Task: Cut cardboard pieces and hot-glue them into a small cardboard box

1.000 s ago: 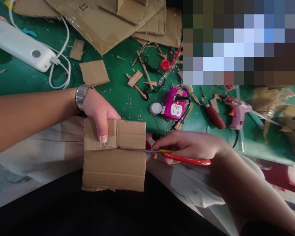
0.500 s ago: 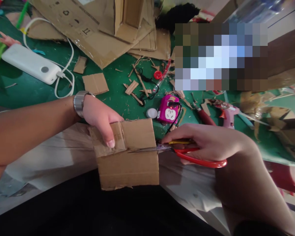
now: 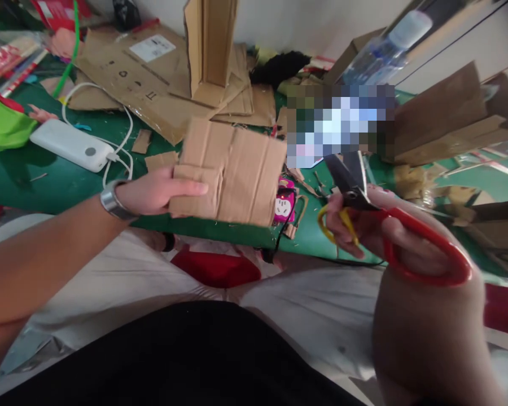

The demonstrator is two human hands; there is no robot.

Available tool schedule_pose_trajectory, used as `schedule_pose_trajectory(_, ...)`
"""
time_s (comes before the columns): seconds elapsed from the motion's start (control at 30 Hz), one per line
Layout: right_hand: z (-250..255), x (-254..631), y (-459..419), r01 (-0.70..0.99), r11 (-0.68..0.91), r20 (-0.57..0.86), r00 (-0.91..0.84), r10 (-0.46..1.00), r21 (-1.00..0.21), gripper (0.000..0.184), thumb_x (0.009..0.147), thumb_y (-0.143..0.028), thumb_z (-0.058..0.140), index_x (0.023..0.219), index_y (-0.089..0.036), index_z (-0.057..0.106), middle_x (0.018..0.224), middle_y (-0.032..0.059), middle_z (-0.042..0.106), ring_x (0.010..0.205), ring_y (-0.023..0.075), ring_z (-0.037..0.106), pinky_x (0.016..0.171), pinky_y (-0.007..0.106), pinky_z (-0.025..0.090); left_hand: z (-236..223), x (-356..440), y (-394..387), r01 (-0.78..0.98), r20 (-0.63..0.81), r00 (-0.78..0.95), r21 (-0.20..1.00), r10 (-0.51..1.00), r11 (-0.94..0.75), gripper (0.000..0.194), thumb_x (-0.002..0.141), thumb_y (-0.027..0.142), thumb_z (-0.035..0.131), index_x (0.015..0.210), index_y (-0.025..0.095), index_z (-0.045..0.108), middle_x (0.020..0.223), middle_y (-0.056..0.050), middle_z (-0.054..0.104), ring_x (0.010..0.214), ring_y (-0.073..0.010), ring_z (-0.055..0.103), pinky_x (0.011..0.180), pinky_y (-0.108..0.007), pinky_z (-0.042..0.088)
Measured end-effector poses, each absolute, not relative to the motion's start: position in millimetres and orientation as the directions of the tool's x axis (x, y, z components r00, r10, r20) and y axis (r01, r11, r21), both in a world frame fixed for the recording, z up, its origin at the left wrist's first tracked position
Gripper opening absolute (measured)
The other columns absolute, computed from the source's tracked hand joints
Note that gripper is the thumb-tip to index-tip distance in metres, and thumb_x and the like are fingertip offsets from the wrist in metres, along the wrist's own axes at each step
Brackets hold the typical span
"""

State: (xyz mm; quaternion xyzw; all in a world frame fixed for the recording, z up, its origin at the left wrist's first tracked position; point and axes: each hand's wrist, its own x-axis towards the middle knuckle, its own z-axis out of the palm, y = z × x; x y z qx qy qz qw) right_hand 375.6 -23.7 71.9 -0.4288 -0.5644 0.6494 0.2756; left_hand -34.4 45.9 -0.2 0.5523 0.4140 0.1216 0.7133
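Note:
My left hand (image 3: 152, 192), with a metal watch on the wrist, grips a creased brown cardboard piece (image 3: 237, 172) by its left edge and holds it up over the near edge of the green table (image 3: 25, 183). My right hand (image 3: 389, 237) is closed through the red and yellow handles of scissors (image 3: 364, 208). Their blades point up and away, to the right of the cardboard and clear of it.
A white power bank (image 3: 71, 145) with a white cable lies at the left. Flattened cardboard sheets (image 3: 148, 79) and an upright cardboard column (image 3: 209, 48) fill the back. A pink socket adapter (image 3: 283, 206) peeks from under the held piece. Cardboard scraps lie at the right.
The scissors have come out of the cut and swung upward. My left hand has lifted the cardboard from my lap up over the table. The camera has tilted up.

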Motion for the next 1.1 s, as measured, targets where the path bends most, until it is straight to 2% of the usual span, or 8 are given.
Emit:
schedule_pose_trajectory(0.1,55,344,-46,-0.098,-0.361,-0.254,-0.542,0.801,-0.928,0.053,0.104,-0.071,0.07,0.129,-0.025,0.066,0.086,0.002,0.061,0.056,0.0146,0.054,0.048,0.031,0.038,-9,-5,27,-0.019,-0.312,0.239,0.945,0.92,0.326,0.055,0.086,0.053,0.088,0.132,0.025,0.079,0.116,-0.008,0.086,0.086,-0.0243,0.083,0.051,-0.023,0.057)
schedule_pose_trajectory(0.2,40,314,-64,-0.11,-0.472,-0.316,-0.608,0.728,-0.875,0.048,0.108,-0.067,0.068,0.127,-0.023,0.066,0.092,0.0028,0.063,0.063,0.0134,0.056,0.053,0.028,0.041,-14,14,6,-0.139,-0.199,0.138,0.966,0.97,0.217,0.054,0.082,0.048,0.097,0.128,0.026,0.082,0.119,-0.008,0.088,0.12,-0.0344,0.083,0.078,-0.032,0.072)
schedule_pose_trajectory(0.33,28,295,-75,-0.07,-0.548,-0.372,-0.663,0.65,-0.834,0.051,0.108,-0.068,0.068,0.126,-0.02,0.064,0.089,-0.001,0.056,0.062,0.0089,0.05,0.057,0.025,0.04,-21,17,-19,-0.218,-0.226,0.027,0.949,0.974,0.227,0.056,0.084,0.052,0.097,0.131,0.026,0.082,0.132,-0.009,0.086,0.129,-0.0384,0.081,0.093,-0.042,0.076)
schedule_pose_trajectory(0.5,21,293,-72,0.001,-0.577,-0.443,-0.642,0.626,-0.817,0.052,0.107,-0.069,0.07,0.124,-0.021,0.063,0.087,-0.0029,0.049,0.064,0.0087,0.047,0.056,0.023,0.036,-31,15,-36,-0.121,-0.18,0.009,0.976,0.984,0.179,0.044,0.087,0.048,0.096,0.124,0.026,0.086,0.124,-0.009,0.089,0.136,-0.0388,0.078,0.107,-0.047,0.072)
schedule_pose_trajectory(0.7,19,297,-69,0.065,-0.56,-0.462,-0.648,0.606,-0.826,0.054,0.108,-0.07,0.067,0.126,-0.02,0.063,0.084,-0.0044,0.05,0.059,0.0069,0.042,0.053,0.024,0.031,-33,15,-41,-0.086,-0.196,0.086,0.975,0.977,0.203,0.055,0.091,0.054,0.093,0.136,0.023,0.083,0.141,-0.012,0.083,0.145,-0.0391,0.072,0.123,-0.05,0.062)
schedule_pose_trajectory(0.8,18,297,-68,0.054,-0.574,-0.464,-0.654,0.598,-0.817,0.049,0.109,-0.066,0.068,0.124,-0.02,0.064,0.087,-0.0036,0.051,0.061,0.0075,0.042,0.053,0.025,0.032,-31,16,-43,-0.061,-0.206,0.106,0.975,0.973,0.213,0.06,0.089,0.057,0.093,0.137,0.023,0.083,0.14,-0.013,0.084,0.144,-0.0392,0.072,0.127,-0.052,0.058)
schedule_pose_trajectory(0.97,17,294,-67,0.032,-0.516,-0.418,-0.631,0.654,-0.856,0.038,0.111,-0.056,0.071,0.122,-0.02,0.066,0.088,-0.0036,0.051,0.065,0.0087,0.039,0.055,0.025,0.032,-33,14,-43,-0.043,-0.208,0.126,0.976,0.97,0.215,0.054,0.091,0.058,0.091,0.133,0.024,0.085,0.138,-0.011,0.085,0.144,-0.0394,0.072,0.13,-0.053,0.055)
schedule_pose_trajectory(1.1,18,292,-66,0.064,-0.481,-0.425,-0.577,0.697,-0.875,0.041,0.11,-0.057,0.072,0.125,-0.02,0.064,0.088,-0.0034,0.052,0.07,0.0103,0.04,0.06,0.026,0.032,-29,10,-37,-0.082,-0.247,0.227,0.959,0.942,0.272,0.048,0.09,0.052,0.094,0.129,0.025,0.087,0.138,-0.009,0.085,0.14,-0.0386,0.075,0.12,-0.049,0.064)
